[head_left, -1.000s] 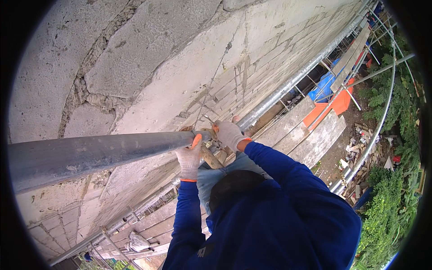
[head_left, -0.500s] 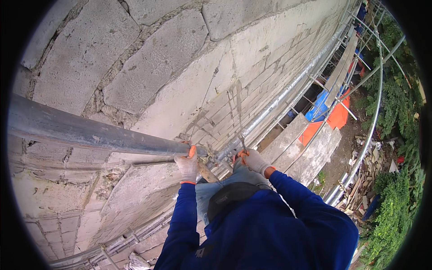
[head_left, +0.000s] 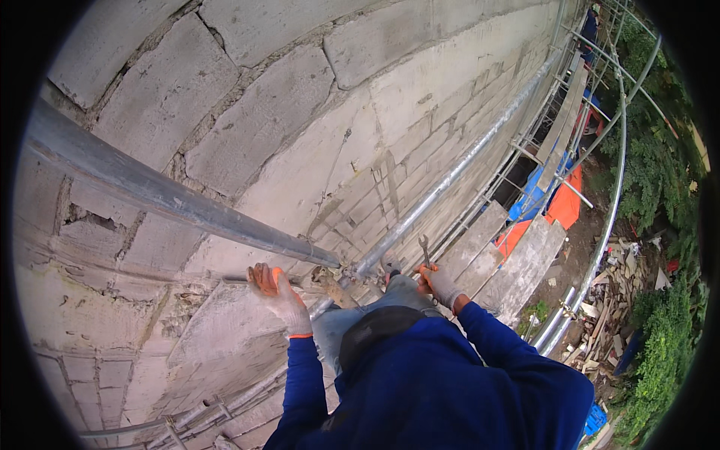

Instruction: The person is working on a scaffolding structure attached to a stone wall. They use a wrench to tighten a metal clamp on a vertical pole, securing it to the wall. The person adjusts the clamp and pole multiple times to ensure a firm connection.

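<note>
Standing high on scaffolding against a grey block wall (head_left: 247, 127), the person has the gloved left hand (head_left: 279, 294) pressed against the wall just under the near end of a long steel scaffold tube (head_left: 172, 199); whether its fingers grip anything cannot be told. The gloved right hand (head_left: 439, 283) is closed around a spanner (head_left: 425, 251), held upright near the tube joint (head_left: 352, 271). A loose grip could drop the spanner onto the planks (head_left: 517, 262) and rubble (head_left: 622, 292) far below. If the joint is slack, the tube could swing or slide, and leaning out shifts balance.
</note>
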{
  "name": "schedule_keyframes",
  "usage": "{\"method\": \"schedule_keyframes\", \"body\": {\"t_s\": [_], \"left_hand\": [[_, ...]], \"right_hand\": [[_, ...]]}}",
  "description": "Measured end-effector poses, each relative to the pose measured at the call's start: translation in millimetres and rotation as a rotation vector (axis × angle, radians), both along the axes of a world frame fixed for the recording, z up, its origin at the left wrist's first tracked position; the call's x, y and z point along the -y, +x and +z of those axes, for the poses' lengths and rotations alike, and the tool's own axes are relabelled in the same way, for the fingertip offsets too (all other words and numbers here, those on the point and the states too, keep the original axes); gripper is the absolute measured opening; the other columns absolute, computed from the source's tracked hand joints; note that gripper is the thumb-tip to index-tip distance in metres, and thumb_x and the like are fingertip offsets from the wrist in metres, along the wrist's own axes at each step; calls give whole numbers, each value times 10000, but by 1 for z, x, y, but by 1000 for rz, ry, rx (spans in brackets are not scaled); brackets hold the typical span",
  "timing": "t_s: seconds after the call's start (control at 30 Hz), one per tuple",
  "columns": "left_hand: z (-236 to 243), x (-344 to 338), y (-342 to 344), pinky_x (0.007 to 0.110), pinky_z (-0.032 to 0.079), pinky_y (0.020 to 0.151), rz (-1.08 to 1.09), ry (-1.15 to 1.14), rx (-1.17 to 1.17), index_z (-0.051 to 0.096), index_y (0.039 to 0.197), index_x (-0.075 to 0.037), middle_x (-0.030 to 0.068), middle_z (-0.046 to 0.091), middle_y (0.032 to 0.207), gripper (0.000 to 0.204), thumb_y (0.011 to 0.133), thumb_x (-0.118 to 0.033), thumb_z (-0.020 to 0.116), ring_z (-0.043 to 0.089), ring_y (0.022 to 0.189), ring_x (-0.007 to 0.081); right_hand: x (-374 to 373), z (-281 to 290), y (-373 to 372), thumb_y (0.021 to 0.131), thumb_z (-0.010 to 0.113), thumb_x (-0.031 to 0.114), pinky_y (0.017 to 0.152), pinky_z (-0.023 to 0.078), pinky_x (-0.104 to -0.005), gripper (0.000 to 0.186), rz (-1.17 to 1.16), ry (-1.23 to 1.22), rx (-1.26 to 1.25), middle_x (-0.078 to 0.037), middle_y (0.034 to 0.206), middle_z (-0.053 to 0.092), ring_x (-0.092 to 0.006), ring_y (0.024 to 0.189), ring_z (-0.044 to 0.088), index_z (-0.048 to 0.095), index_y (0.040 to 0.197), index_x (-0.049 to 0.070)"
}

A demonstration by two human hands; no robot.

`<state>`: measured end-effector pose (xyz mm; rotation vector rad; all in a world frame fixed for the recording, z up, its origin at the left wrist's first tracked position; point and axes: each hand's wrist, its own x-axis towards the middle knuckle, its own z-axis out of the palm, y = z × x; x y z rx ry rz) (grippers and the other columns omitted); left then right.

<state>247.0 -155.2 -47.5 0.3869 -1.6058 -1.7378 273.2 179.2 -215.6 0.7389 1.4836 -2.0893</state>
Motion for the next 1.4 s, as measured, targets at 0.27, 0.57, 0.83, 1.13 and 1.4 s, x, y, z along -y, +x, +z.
{"method": "schedule_keyframes", "body": {"t_s": [0.27, 0.57, 0.83, 1.13, 1.4], "left_hand": [[112, -102, -46, 386, 504, 974, -434, -939, 139, 613, 1214, 27, 211, 588, 1256, 370, 866, -74, 684, 631, 1101, 311], [42, -105, -238, 348, 563, 640, -491, -755, 391, 581, 1258, 23, 182, 635, 1080, 396, 928, -189, 639, 677, 819, 289], [-9, -81, -289, 250, 477, 500, -797, 132, 557, 625, 1123, 34, 91, 642, 870, 257, 962, -165, 603, 580, 614, 113], [10, -79, -287, 232, 310, 437, -895, 425, 837, 656, 1057, -70, -79, 539, 716, 258, 990, -316, 615, 413, 509, 40], [7, -79, -292, 246, 250, 464, -915, 581, 937, 633, 1018, -120, -100, 501, 665, 246, 984, -363, 610, 366, 495, 42]], "right_hand": [[23, 124, -182, 963, 657, 271, 672, 582, -280, 259, -236, -153, -330, -77, 995, 675, -78, 480, 465, 653, 1134, 78], [86, 198, -319, 942, 675, 316, 788, 585, -349, 368, -130, -161, -403, -87, 1066, 645, -116, 761, 587, 585, 1201, 71], [88, 162, -357, 982, 586, 264, 651, 555, -324, 262, -96, -301, -401, -53, 1024, 663, -152, 850, 669, 599, 1144, 59], [88, 165, -366, 1001, 512, 234, 553, 536, -308, 241, -103, -234, -403, -73, 969, 656, -157, 725, 649, 605, 1060, 19], [94, 184, -367, 957, 524, 173, 505, 521, -331, 204, -100, -48, -367, -96, 798, 619, -166, 581, 605, 596, 912, -14]]}}
